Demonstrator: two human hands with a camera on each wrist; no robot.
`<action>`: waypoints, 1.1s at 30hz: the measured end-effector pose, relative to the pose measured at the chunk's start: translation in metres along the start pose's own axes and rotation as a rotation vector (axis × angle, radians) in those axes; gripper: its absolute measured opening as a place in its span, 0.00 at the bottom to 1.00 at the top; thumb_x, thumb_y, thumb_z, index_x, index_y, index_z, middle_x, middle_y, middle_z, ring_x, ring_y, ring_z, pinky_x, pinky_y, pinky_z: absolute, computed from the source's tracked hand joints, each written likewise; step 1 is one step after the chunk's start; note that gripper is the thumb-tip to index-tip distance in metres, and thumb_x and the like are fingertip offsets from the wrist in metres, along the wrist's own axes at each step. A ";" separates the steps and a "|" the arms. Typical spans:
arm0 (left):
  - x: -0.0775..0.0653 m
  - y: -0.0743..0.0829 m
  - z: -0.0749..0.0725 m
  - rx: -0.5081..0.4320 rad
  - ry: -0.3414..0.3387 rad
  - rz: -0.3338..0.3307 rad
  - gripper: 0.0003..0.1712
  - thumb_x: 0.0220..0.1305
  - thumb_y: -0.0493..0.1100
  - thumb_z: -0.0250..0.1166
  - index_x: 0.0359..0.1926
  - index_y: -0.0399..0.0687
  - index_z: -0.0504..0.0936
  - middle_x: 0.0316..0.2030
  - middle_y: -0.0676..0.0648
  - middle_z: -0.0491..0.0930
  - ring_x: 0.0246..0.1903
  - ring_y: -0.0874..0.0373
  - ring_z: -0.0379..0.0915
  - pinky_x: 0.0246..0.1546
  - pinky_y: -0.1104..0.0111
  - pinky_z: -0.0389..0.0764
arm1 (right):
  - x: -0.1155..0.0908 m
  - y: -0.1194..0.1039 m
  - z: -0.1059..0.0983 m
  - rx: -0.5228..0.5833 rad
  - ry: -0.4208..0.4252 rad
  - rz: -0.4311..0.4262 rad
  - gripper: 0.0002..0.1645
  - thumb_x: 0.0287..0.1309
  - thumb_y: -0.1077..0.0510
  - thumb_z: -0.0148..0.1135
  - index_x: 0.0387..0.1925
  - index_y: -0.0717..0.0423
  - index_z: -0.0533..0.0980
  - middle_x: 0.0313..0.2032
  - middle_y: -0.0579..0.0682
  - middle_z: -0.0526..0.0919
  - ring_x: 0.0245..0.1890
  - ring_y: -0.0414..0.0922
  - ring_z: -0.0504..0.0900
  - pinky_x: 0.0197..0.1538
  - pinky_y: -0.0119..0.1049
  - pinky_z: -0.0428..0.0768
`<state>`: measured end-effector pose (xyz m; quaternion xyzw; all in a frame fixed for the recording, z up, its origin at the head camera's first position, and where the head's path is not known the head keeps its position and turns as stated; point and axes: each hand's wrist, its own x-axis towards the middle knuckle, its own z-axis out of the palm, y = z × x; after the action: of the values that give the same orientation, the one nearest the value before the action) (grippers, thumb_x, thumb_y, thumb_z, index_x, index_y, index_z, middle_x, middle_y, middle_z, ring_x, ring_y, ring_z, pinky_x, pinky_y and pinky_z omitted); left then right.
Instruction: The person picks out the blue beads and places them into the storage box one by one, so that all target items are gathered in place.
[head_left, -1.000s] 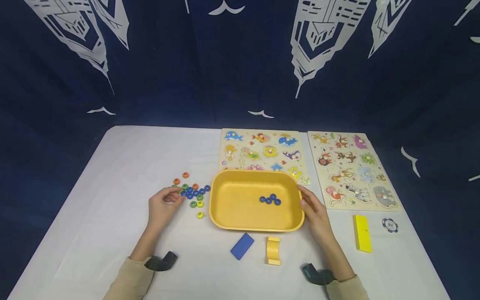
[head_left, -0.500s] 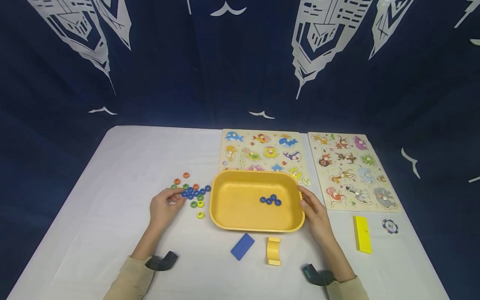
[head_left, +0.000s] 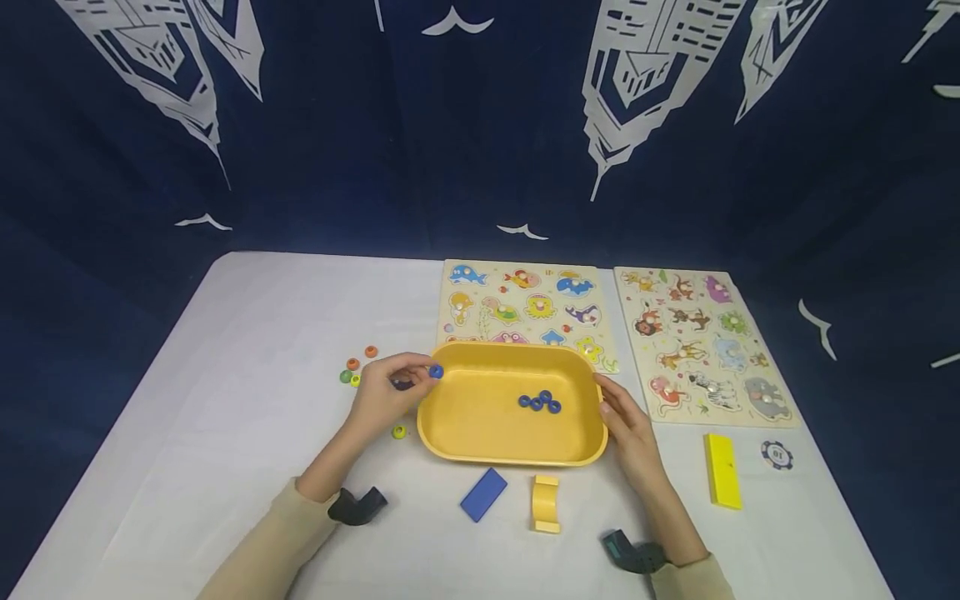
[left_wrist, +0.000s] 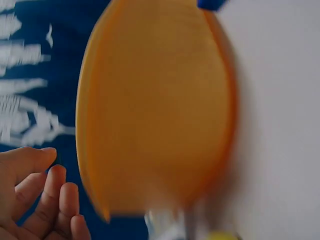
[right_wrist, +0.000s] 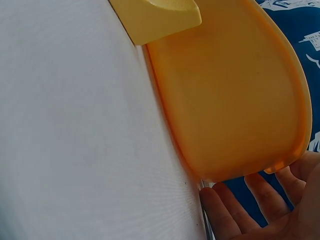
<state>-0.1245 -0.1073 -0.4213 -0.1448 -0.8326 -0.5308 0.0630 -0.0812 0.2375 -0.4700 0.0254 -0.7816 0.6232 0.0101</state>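
Note:
My left hand (head_left: pixel 386 392) pinches a blue bead (head_left: pixel 437 372) between thumb and fingertips at the left rim of the yellow tray (head_left: pixel 472 429). The left wrist view has the left hand's curled fingers (left_wrist: pixel 55 200) beside the tray wall; the bead is not visible there. Inside the tray, toward its right side, lie several blue beads (head_left: pixel 537 403). My right hand (head_left: pixel 630 425) holds the tray's right end, its thumb at the rim and the other fingers (right_wrist: pixel 265 197) along the outer wall. Most of the loose bead pile is hidden behind my left hand.
Orange beads (head_left: pixel 352 364), a green bead (head_left: pixel 346 377) and a yellow bead (head_left: pixel 399 432) lie left of the tray. In front are a blue block (head_left: pixel 483 495) and a yellow arch block (head_left: pixel 545 504). Animal puzzle boards (head_left: pixel 705 346), a yellow block (head_left: pixel 722 471) and a chip (head_left: pixel 777 455) lie around.
My left hand has lifted a blue bead from the pile and moved right to the tray's left rim. The right hand and tray stay in place.

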 end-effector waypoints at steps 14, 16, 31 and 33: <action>0.043 0.012 0.081 0.040 -0.378 -0.043 0.10 0.45 0.39 0.69 0.33 0.46 0.82 0.21 0.55 0.77 0.20 0.66 0.71 0.21 0.75 0.75 | 0.002 -0.001 0.002 0.009 -0.002 0.008 0.24 0.64 0.51 0.43 0.62 0.45 0.60 0.63 0.49 0.61 0.62 0.43 0.63 0.52 0.20 0.67; 0.047 0.011 0.086 0.078 -0.394 -0.039 0.10 0.45 0.39 0.69 0.33 0.46 0.82 0.20 0.55 0.77 0.19 0.66 0.71 0.21 0.75 0.74 | 0.002 -0.001 0.002 0.007 0.004 0.013 0.24 0.64 0.51 0.43 0.62 0.44 0.60 0.63 0.49 0.61 0.62 0.42 0.62 0.52 0.20 0.67; 0.050 0.007 0.102 0.309 -0.504 -0.067 0.11 0.45 0.39 0.68 0.34 0.47 0.81 0.17 0.58 0.76 0.20 0.67 0.71 0.25 0.76 0.71 | 0.000 -0.002 0.001 -0.022 0.012 0.002 0.24 0.65 0.55 0.43 0.62 0.46 0.60 0.63 0.51 0.62 0.62 0.47 0.62 0.51 0.18 0.67; 0.050 0.008 0.102 0.316 -0.512 -0.067 0.12 0.45 0.39 0.68 0.36 0.47 0.81 0.17 0.58 0.76 0.19 0.67 0.70 0.25 0.75 0.70 | 0.001 -0.002 0.001 -0.022 0.010 -0.005 0.24 0.65 0.54 0.43 0.62 0.46 0.60 0.62 0.51 0.63 0.62 0.47 0.62 0.51 0.18 0.67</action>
<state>-0.1642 -0.0038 -0.4448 -0.2347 -0.8980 -0.3429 -0.1447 -0.0816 0.2362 -0.4684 0.0244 -0.7882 0.6148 0.0159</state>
